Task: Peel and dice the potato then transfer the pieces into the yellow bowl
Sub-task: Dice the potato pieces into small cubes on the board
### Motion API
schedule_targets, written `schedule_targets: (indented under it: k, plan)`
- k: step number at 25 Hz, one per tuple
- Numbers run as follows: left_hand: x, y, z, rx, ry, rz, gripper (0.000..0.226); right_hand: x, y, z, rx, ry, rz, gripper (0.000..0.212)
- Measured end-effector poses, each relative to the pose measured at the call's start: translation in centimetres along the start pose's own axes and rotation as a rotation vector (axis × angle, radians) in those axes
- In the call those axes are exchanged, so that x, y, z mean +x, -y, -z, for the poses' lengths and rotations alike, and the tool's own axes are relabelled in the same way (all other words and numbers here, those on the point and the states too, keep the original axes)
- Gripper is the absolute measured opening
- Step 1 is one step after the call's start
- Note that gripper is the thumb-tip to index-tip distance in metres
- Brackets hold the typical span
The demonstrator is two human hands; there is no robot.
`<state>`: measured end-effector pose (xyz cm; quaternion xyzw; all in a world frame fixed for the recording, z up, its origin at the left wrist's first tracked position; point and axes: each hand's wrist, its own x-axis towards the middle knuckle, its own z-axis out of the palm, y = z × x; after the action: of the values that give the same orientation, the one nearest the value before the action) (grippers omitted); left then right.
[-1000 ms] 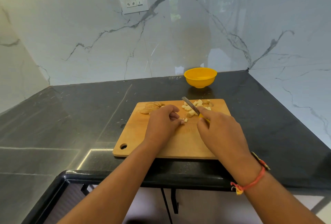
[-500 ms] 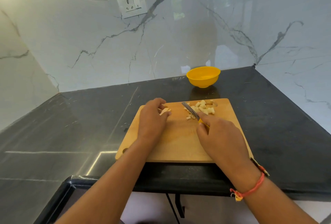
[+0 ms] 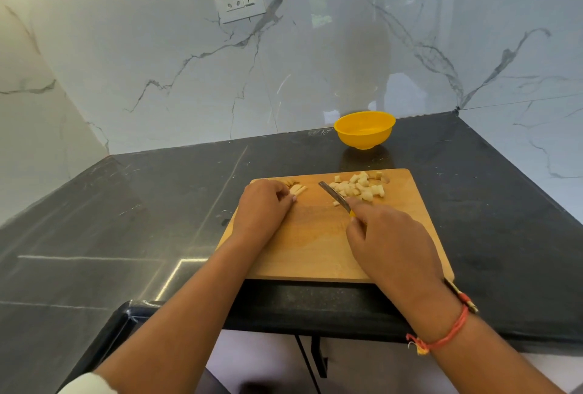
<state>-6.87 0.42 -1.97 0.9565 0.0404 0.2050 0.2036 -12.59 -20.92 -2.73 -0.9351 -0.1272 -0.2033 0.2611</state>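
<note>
L hand (image 3: 263, 204) fingers curled, pinching potato strips (image 3: 298, 189) mid-frame. R hand (image 3: 391, 245) wrapped round knife (image 3: 334, 196), diced pieces (image 3: 359, 187) beside blade.

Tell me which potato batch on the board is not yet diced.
The long strips beside the left hand; the pile beyond the knife is already small cubes.

bare forearms, orange thread bracelet (image 3: 448, 335), right wrist
</note>
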Motion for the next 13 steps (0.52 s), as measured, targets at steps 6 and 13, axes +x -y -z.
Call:
schedule_targets:
  k: [6, 13]
  plan:
    - [0.45, -0.17, -0.05, 0.27, 0.045, -0.088, 0.028, -0.04, -0.04, -0.19, -0.032, -0.006, -0.006, 0.044]
    - [0.26, -0.04, -0.07, 0.305, 0.016, -0.124, 0.027, -0.03, -0.04, -0.29, -0.029, -0.009, -0.004, 0.043]
